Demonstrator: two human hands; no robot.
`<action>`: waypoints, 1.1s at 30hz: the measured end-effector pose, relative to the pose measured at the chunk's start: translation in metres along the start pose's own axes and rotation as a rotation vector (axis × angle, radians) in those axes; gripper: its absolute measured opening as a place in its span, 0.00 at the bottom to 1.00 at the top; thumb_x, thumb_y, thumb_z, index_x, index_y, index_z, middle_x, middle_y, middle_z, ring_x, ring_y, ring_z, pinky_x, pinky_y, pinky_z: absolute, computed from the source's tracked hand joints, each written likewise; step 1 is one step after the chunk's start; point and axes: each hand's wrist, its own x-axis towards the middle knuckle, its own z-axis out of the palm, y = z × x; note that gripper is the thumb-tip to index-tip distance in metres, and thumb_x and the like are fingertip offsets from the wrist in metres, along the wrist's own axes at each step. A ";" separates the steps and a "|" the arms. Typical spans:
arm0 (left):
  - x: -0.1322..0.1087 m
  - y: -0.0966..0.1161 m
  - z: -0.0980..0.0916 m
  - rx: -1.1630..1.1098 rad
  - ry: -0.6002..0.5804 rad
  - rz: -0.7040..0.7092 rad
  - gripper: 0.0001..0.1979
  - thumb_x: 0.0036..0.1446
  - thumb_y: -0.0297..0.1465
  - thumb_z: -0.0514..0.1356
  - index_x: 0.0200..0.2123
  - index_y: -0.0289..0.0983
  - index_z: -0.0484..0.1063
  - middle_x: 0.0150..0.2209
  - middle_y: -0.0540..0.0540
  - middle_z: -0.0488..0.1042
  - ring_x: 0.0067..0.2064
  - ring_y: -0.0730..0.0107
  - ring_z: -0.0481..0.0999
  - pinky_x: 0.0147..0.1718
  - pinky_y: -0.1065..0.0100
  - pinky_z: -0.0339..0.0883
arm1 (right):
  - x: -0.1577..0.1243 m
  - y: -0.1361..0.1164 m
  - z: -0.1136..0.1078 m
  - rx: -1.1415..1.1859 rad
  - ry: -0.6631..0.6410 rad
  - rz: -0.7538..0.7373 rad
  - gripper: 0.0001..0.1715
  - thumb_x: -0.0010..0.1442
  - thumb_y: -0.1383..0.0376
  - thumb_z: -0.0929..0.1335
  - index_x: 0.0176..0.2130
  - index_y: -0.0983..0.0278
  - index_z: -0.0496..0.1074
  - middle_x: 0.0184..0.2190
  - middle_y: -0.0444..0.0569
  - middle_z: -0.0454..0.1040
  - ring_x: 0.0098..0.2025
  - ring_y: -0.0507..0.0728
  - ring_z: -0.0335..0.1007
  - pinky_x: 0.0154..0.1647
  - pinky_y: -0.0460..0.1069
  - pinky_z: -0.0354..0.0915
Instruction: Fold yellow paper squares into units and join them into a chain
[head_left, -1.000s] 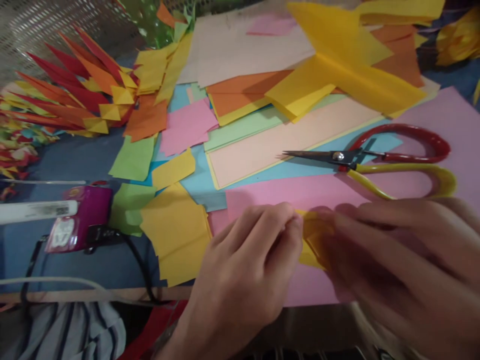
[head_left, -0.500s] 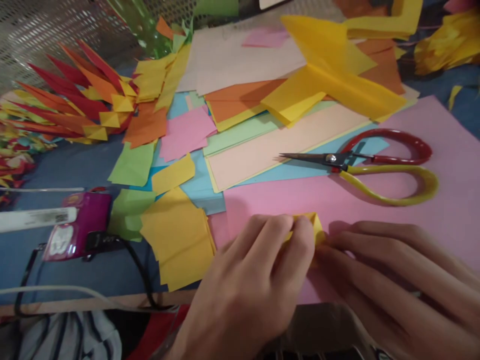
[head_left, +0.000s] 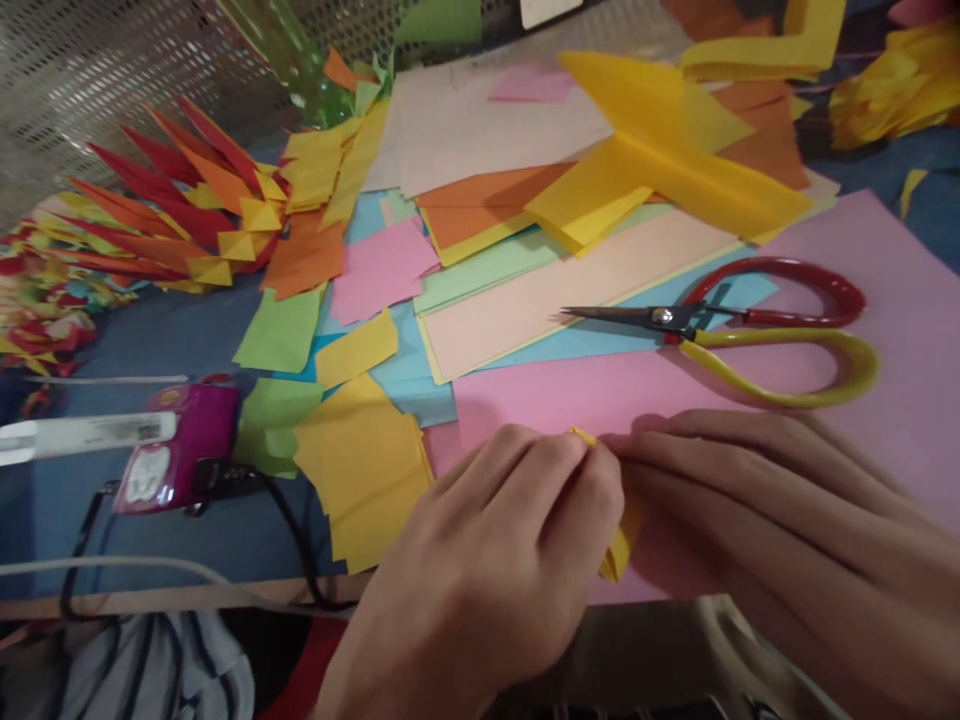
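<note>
A small folded piece of yellow paper point(head_left: 624, 545) is pinched low over a pink sheet point(head_left: 885, 240). The fingers of my left hand point(head_left: 495, 550) curl around its left side and cover most of it. From the right, the fingertips of my right hand point(head_left: 780, 500) close on its upper edge, meeting the left fingertips. Only a yellow tip and a lower corner of the paper show. Beyond my hands lie scissors point(head_left: 664, 318), one handle red and one yellow, with the blades together pointing left. Left of my left hand lies a stack of yellow paper squares point(head_left: 375, 480).
Farther back, a large folded yellow paper piece point(head_left: 637, 150) rests on coloured sheets and strips. A spiky red, orange and yellow paper model point(head_left: 217, 220) stands at the left, near a green bottle point(head_left: 300, 70). A purple device point(head_left: 202, 430) with cables lies at the left.
The yellow paper has been turned or folded narrower, and less of it shows above my left fingers. My right fingers have moved left and up against my left hand. The view has shifted slightly.
</note>
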 end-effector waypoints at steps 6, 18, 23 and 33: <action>-0.007 0.001 0.005 0.026 0.013 0.027 0.12 0.78 0.24 0.56 0.54 0.29 0.80 0.46 0.44 0.84 0.48 0.60 0.83 0.52 0.58 0.77 | -0.010 -0.004 0.001 -0.024 0.019 0.000 0.18 0.74 0.72 0.68 0.60 0.64 0.77 0.64 0.47 0.76 0.61 0.63 0.74 0.63 0.60 0.70; -0.018 -0.015 0.007 -0.100 0.097 0.028 0.10 0.78 0.23 0.58 0.52 0.33 0.79 0.50 0.47 0.83 0.49 0.67 0.80 0.52 0.65 0.74 | -0.017 -0.001 0.006 -0.021 0.061 -0.032 0.22 0.72 0.75 0.64 0.60 0.64 0.79 0.64 0.45 0.77 0.61 0.61 0.74 0.65 0.61 0.67; -0.018 -0.018 0.016 -0.158 0.111 0.071 0.14 0.80 0.26 0.54 0.58 0.31 0.78 0.52 0.44 0.83 0.54 0.65 0.80 0.57 0.64 0.73 | -0.019 0.000 0.008 -0.022 0.061 -0.028 0.21 0.72 0.74 0.66 0.60 0.63 0.78 0.64 0.42 0.76 0.60 0.60 0.74 0.65 0.60 0.67; -0.017 -0.019 0.015 -0.027 0.080 0.064 0.15 0.80 0.26 0.53 0.57 0.34 0.79 0.53 0.45 0.85 0.53 0.64 0.79 0.55 0.62 0.76 | -0.012 -0.004 0.009 -0.057 0.081 -0.039 0.18 0.69 0.73 0.71 0.56 0.65 0.81 0.59 0.46 0.80 0.54 0.62 0.76 0.58 0.62 0.70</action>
